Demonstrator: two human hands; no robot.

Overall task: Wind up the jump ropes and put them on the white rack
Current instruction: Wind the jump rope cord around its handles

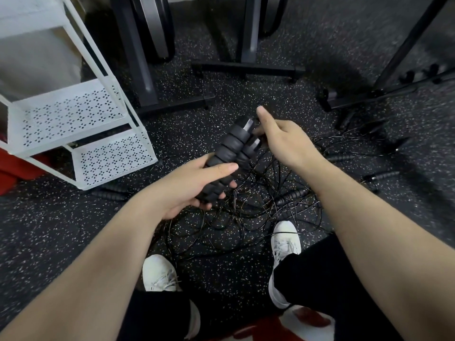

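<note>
My left hand [194,183] grips two black ribbed jump rope handles [229,151] side by side, their ends pointing up and away from me. My right hand [283,139] is at the top end of the handles, thumb raised, fingers curled at the point where the thin cord leaves them. A tangle of thin black rope cords [246,212] lies on the floor below both hands. The white rack [81,134] stands at the left, its perforated shelves bare.
More black handles lie on the speckled rubber floor: one [293,195] below my right wrist, others [384,174] to the right and one [108,193] by the rack's foot. Dark machine frames [246,67] stand behind. My white shoes [285,244] flank the tangle.
</note>
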